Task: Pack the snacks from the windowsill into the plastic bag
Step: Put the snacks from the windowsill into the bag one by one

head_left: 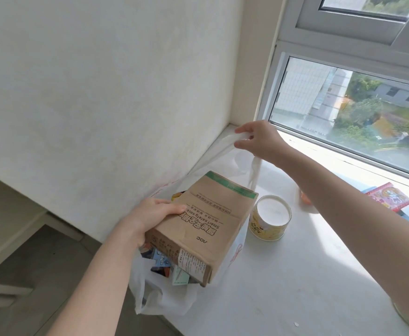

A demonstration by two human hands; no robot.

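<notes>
Two hands share the work: the left hand (155,214) grips the near side of a cardboard box (205,221), fingers curled over its top face, and the right hand (259,139) pinches one handle (225,144) of the bag (150,294) and holds it high. The bag sits at the wall end of the sill (295,275), under the box, and its near side seems to sag past the sill's front edge. The box lies tilted over the bag's mouth with its near end open, where small packets (172,265) show. Only the far handle is held up, so the slack near rim could let packets slide past it and drop to the floor. The box's corners could also snag the thin plastic, and a one-handed grip on so wide a box may slip. A tub (271,219) with a white lid stands just beside the box and could be knocked if the box swings right. A red packet (390,198) lies farther along the sill, well apart. Read upside down, the box says "Smart safety sock", cut off by a fold, and "AOC", with bold Chinese characters between them and a green strip at its far end. The white label, the bag's red print and the tub's yellow wrap are too small to read.
</notes>
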